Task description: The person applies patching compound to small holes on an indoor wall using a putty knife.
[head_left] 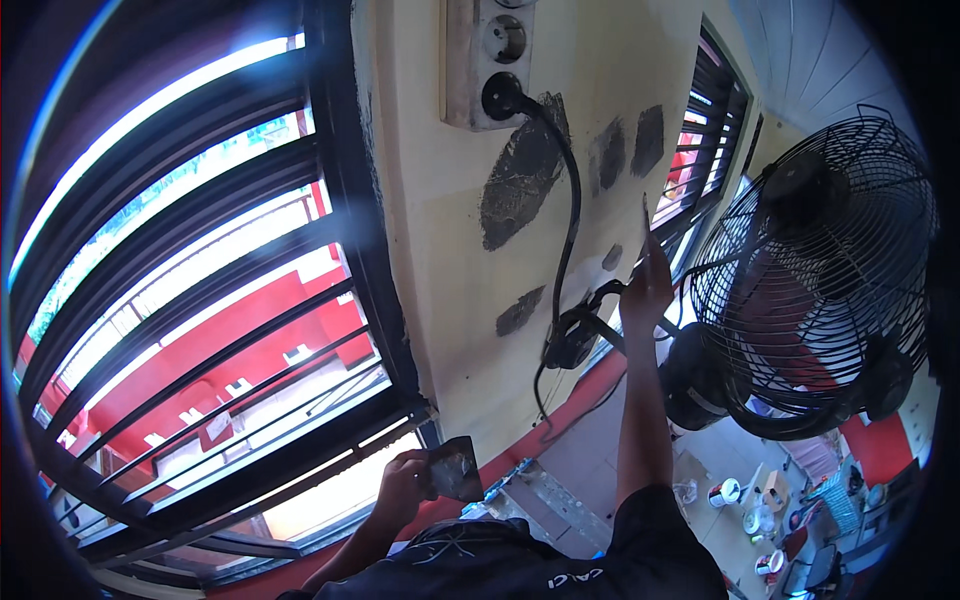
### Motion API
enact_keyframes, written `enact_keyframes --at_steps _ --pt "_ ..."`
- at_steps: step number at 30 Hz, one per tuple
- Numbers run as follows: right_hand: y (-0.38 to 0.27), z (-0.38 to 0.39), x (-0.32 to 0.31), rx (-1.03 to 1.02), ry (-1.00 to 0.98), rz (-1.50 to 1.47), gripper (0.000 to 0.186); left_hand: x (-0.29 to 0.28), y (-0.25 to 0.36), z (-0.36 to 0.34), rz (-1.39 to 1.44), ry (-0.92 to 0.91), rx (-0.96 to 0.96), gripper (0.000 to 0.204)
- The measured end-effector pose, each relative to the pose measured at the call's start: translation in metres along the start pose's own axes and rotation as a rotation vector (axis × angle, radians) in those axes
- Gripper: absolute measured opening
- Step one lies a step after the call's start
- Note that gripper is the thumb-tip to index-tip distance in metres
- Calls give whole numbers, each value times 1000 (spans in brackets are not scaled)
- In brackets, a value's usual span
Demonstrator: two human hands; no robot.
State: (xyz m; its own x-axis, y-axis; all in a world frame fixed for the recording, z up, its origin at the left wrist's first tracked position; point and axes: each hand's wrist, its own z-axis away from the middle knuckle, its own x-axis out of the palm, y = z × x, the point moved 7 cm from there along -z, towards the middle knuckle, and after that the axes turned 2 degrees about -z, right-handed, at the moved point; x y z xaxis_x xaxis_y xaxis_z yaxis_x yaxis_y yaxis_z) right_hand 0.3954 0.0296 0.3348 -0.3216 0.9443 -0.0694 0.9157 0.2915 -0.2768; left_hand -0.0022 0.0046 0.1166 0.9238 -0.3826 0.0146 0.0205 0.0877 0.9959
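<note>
In my left hand (404, 490), low and left of centre, is a dark square plate (457, 470) with grey smears, gripped at its edge. My right hand (647, 288) is raised beside the cream wall (440, 250), fingers closed around a thin blade, seen edge-on, that looks like a putty knife (646, 218). Its tip points up, and I cannot tell whether it touches the wall. Dark grey patches mark the wall: a large one (522, 180) below the socket strip, two smaller ones (648, 140) to its right, and another (520, 312) lower down.
A black wall fan (815, 270) juts out close to my right arm. A black cable (573, 200) hangs from the socket strip (488, 60) past the fan's bracket (572, 338). Left stands a dark louvred window (345, 200). Paint buckets (725, 492) and clutter lie on the floor below.
</note>
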Motion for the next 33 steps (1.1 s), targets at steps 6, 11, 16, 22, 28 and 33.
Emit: enact_keyframes --at_steps 6,11,16,22,28,33 --pt "13 2 7 327 47 -480 19 8 -4 -3 313 53 -282 24" --pt "-45 -24 -6 178 172 -612 34 2 -10 -7 204 24 -175 24" --pt "-7 4 -1 135 119 -589 54 0 -2 -7 335 66 -280 24" --pt "-46 13 -16 334 81 -635 68 2 5 -2 384 80 -325 22" --pt "-25 108 -17 752 -119 -899 61 0 2 -4 159 -26 -109 21" --pt "-73 131 -97 690 -169 -964 64 9 52 1 -709 -104 708 25"
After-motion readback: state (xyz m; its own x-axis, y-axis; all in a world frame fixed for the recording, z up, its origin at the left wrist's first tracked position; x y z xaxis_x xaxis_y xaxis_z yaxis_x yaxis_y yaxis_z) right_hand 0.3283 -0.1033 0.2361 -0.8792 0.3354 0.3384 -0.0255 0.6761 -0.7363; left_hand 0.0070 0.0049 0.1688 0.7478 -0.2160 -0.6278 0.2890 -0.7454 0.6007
